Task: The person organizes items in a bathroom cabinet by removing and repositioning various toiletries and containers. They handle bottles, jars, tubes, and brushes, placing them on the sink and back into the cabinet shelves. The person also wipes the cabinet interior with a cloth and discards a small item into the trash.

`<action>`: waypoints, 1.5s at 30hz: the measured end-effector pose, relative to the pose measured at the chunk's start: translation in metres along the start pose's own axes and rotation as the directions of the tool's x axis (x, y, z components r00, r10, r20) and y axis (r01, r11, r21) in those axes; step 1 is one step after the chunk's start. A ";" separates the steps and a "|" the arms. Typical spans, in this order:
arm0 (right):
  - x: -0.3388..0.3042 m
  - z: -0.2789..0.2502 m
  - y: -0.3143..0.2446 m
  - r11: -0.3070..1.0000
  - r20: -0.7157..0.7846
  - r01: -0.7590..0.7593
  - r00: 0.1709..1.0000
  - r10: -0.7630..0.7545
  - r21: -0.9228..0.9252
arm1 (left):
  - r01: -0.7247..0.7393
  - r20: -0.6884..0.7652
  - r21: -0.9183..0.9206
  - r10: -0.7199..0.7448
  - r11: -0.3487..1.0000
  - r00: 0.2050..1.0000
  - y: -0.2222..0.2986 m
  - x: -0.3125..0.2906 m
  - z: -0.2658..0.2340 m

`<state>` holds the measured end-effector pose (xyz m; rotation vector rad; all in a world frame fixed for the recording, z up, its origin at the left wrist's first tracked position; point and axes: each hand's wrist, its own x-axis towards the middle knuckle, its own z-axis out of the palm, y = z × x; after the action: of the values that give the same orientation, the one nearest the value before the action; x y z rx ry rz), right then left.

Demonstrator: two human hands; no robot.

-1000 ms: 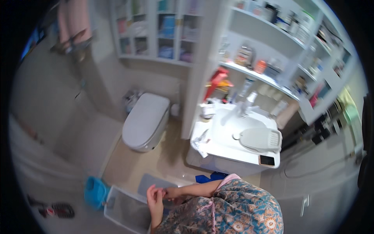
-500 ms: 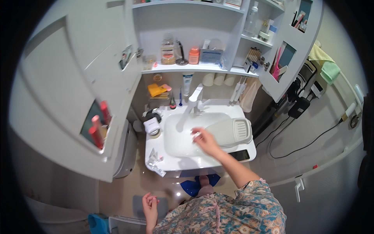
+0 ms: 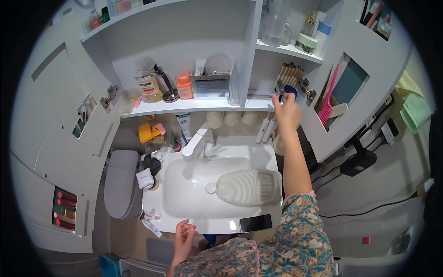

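While left hand (image 3: 183, 235) idles, right hand (image 3: 287, 112) grips dark-capped tube (image 3: 286, 92).

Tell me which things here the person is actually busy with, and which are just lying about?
In use:
right hand, raised to the shelf
small dark-tipped item pinched in its fingers

Lying about:
phone on the sink rim
ribbed white tub
amber bottle
pink comb
left hand, idle
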<state>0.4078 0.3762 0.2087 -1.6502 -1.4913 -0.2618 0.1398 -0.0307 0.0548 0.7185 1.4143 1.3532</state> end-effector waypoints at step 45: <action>0.062 0.026 0.062 0.758 0.161 0.412 0.908 -0.386 -0.505 | -0.145 -0.141 0.078 0.155 0.986 0.978 -0.025 0.072 -0.078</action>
<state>0.4687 0.4446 0.2064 -1.7328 -1.9234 -0.9568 0.0501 0.0022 0.0021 0.7962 1.5535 1.5071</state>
